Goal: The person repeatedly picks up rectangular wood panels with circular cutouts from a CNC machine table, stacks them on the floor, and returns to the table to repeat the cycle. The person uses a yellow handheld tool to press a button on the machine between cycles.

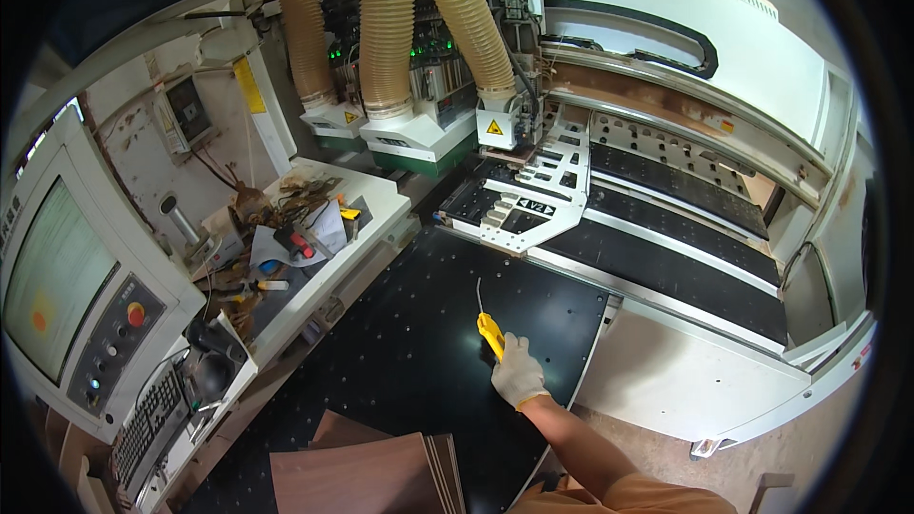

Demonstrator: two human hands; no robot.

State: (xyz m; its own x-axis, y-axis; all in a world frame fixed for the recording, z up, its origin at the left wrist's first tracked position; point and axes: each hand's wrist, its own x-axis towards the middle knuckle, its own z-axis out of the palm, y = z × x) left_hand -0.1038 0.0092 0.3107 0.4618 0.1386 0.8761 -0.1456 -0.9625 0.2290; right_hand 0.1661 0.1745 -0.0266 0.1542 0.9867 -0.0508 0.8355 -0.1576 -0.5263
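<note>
My right hand [520, 376], in a pale work glove with a yellow cuff, is closed around a yellow air blow gun [490, 334]. Its thin metal nozzle, bent near the tip, points away from me over the black table [400, 314], which is dotted with small round studs or holes. No hose shows on the gun. Nearer to me, to the left of this hand, lies a stack of brown boards [352, 476] with its sheets slightly fanned. My left hand is out of view.
Ahead stands a machine head [419, 138] with thick tan ribbed hoses [386, 29]. White-framed black slats [657, 266] extend to the right. On the left are a cluttered side table [381, 209], a control panel [114, 343] with a screen, and a keyboard [148, 428].
</note>
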